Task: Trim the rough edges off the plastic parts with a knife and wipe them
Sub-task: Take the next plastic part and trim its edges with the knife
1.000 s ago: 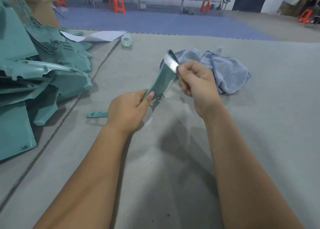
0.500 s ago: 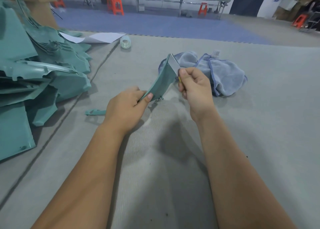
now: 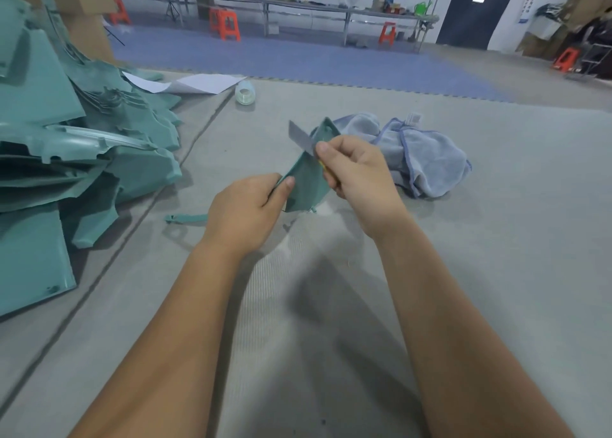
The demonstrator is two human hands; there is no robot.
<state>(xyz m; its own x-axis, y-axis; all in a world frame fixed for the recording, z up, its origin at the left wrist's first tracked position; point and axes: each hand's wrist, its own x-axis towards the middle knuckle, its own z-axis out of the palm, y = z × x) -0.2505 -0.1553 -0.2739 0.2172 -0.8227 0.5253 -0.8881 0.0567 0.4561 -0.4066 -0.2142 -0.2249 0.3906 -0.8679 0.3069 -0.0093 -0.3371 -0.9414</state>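
Head view: left hand [image 3: 246, 210] pinches teal part [image 3: 306, 185]; right hand [image 3: 356, 172] grips knife [image 3: 300, 137], blade against part's upper edge.

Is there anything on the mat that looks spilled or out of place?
Pale dust or shavings lie on the grey mat just below the held plastic part; a loose teal strip lies beside the left hand.

The teal plastic part [image 3: 306, 185] looks smooth and matt. The knife [image 3: 300, 138] against it shows a flat grey metal blade with a dull sheen. Just beyond the part lies a soft, fluffy blue cloth [image 3: 420, 152] with a stitched hem. The grey mat [image 3: 496, 238] beneath is matt and finely ribbed. Left of the part, the pile of teal plastic parts [image 3: 66, 146] has a faint gloss. Behind that pile lies smooth white paper [image 3: 195, 83].
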